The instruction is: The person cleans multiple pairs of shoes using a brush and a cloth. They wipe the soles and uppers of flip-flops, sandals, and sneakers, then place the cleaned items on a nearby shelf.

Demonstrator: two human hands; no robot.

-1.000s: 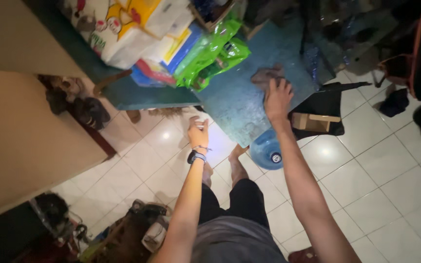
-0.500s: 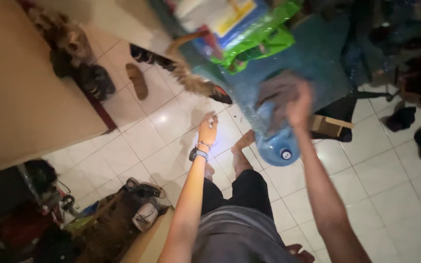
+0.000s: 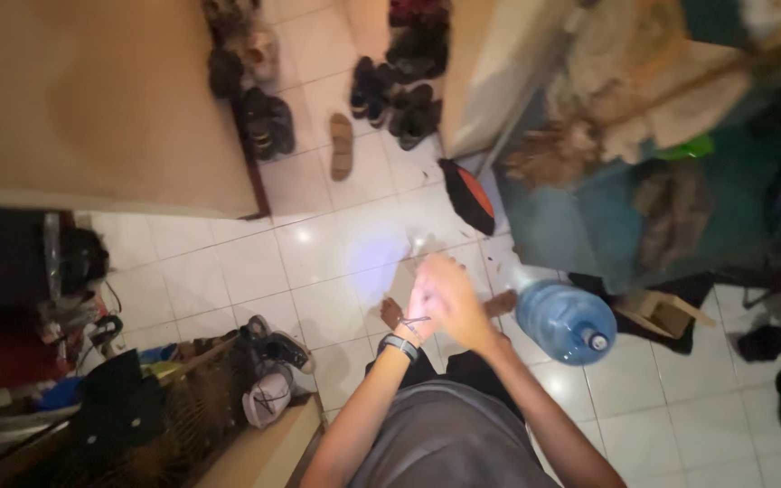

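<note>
Meeting before the waist: left hand point(image 3: 415, 312) and right hand point(image 3: 449, 303), blurred, grip unclear; cloth point(image 3: 671, 212) left on bench point(image 3: 553, 230) edge

Both hands meet in front of the body over the white tiled floor point(image 3: 318, 262). The right hand point(image 3: 452, 303) lies over the left hand point(image 3: 419, 307), palms together or nearly so; motion blur hides the fingers, and whether anything sits between them cannot be told. A dark watch point(image 3: 398, 345) and a thin string band circle the left wrist. Nearest to the hands, a blue water jug point(image 3: 564, 320) lies on its side on the floor, its white cap pointing right.
</note>
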